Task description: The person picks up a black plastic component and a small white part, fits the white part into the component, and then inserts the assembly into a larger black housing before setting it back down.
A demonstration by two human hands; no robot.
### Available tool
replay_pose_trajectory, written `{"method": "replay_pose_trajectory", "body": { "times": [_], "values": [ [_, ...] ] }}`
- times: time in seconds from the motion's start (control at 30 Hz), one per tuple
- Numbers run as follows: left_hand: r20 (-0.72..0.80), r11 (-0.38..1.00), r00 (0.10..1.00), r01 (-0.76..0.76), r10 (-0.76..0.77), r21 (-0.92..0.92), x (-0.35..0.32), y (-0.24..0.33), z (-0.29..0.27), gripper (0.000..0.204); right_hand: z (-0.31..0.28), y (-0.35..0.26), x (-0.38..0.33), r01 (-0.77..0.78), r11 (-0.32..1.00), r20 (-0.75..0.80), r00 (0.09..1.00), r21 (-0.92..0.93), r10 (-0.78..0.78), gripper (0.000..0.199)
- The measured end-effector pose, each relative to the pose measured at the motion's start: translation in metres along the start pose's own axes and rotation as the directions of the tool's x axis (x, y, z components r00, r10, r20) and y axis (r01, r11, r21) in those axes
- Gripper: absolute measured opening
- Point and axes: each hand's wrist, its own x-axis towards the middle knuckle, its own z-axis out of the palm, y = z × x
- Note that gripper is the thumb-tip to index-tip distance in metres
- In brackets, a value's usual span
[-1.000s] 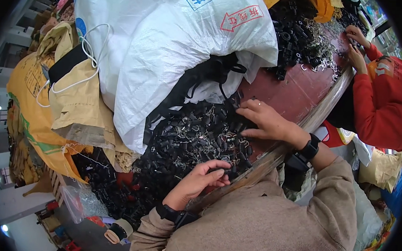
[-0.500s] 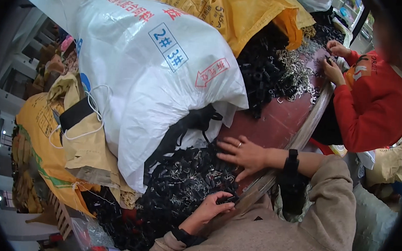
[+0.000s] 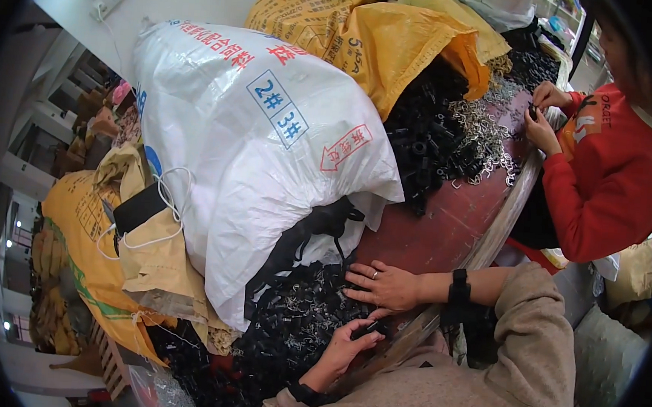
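My right hand (image 3: 384, 285) lies flat with its fingers apart on the edge of a heap of small black parts mixed with silver clips (image 3: 287, 329). It wears a ring, and a black watch (image 3: 458, 285) sits on the wrist. Just below it my left hand (image 3: 340, 350) pinches one small black part (image 3: 371, 329) between thumb and fingers. Both hands rest at the rim of a round red-brown table (image 3: 445, 227). My sleeves are tan.
A big white sack (image 3: 254, 145) lies over the heap, with yellow sacks (image 3: 383, 33) behind it. Farther along the table are another black pile (image 3: 428, 143) and silver clips (image 3: 490, 132). A person in a red top (image 3: 607, 178) works there with both hands (image 3: 541, 116).
The view has tipped upward, so the hands sit lower in the picture. My right hand slid left onto the heap's edge. My left hand came up beneath it with a black part.
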Motion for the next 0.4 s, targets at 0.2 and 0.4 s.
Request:
{"method": "replay_pose_trajectory", "body": {
  "times": [0.2,0.4],
  "values": [
    [-0.008,0.999,1.000,0.010,-0.010,-0.031,-0.007,0.002,-0.010,0.028,-0.017,0.016,-0.013,0.046,0.964,-0.042,0.998,0.260,-0.036,0.060],
    [0.043,0.998,0.999,-0.009,0.012,-0.063,-0.009,0.004,-0.030,0.032,-0.029,0.043,-0.049,-0.125,0.968,0.161,0.983,0.219,0.090,0.060]
  ]
}}
